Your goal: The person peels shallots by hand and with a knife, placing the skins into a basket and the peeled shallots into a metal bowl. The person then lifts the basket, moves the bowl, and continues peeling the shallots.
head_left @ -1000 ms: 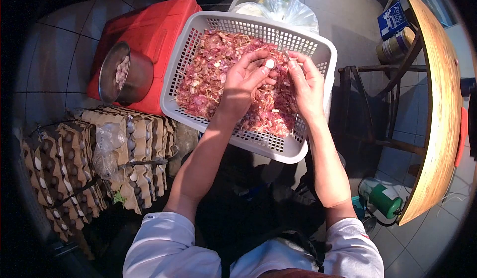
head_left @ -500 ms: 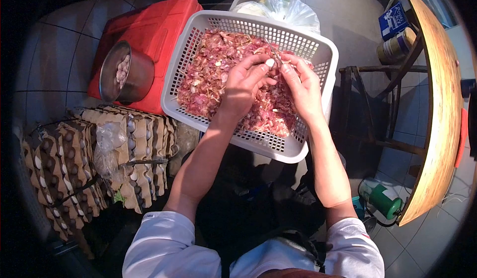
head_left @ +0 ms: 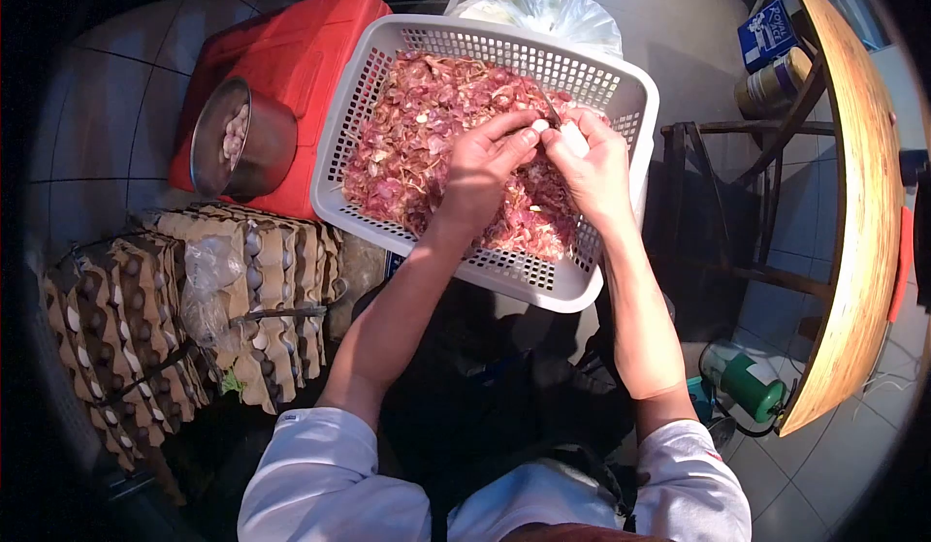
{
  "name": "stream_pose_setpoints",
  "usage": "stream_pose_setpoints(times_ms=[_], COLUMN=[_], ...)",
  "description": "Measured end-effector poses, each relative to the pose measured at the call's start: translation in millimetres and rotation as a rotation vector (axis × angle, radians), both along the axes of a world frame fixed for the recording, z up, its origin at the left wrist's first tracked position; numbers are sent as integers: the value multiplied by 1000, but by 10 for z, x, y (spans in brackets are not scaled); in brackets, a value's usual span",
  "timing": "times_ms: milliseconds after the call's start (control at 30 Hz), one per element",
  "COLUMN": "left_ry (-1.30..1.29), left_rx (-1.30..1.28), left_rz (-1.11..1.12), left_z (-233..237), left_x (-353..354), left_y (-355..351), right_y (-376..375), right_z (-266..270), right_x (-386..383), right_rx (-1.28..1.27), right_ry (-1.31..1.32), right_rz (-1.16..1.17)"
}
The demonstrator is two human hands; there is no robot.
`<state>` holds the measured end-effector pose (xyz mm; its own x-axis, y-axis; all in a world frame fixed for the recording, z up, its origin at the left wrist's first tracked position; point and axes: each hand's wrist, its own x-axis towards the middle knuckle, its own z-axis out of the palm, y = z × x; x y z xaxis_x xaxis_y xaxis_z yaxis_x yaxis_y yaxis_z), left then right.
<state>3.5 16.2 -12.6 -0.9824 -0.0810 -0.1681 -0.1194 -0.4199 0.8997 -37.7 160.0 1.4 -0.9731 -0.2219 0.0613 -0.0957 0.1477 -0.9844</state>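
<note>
A white perforated basket (head_left: 361, 96) rests in front of me, filled with reddish-purple shallot skins (head_left: 417, 144). Over its right half my left hand (head_left: 480, 169) pinches a small pale peeled shallot (head_left: 538, 126) at its fingertips. My right hand (head_left: 593, 169) meets it there and grips a small knife (head_left: 553, 113), whose thin blade pokes up past the fingers. The two hands touch at the fingertips above the skins.
A steel pot (head_left: 238, 140) with peeled bulbs sits on a red box (head_left: 291, 52) to the left. Stacked egg trays (head_left: 184, 309) lie below it. A plastic bag (head_left: 558, 14) is behind the basket; a wooden table edge (head_left: 853, 203) and green bottle (head_left: 752, 387) are right.
Both hands stayed over the basket, drawing closer together at the fingertips. The knife blade shifted slightly and the basket edged a little to the left.
</note>
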Motion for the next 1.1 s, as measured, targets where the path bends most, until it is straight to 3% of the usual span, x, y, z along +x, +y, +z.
stream_pose_setpoints(times_ms=[367,767,967,1100], left_ry=[3,-6,105,39], left_rx=[236,215,120,-45], left_rz=[26,51,81,87], left_z=[0,12,-121,-92], left_x=[25,42,17,16], left_y=[83,131,137,134], right_y=[10,-28,-91,-85], right_z=[72,64,87,-25], right_x=[14,41,110,67], right_rx=[165,182,216,177], right_ry=[125,100,135,116], right_rz=[-46,-65,-76,-69])
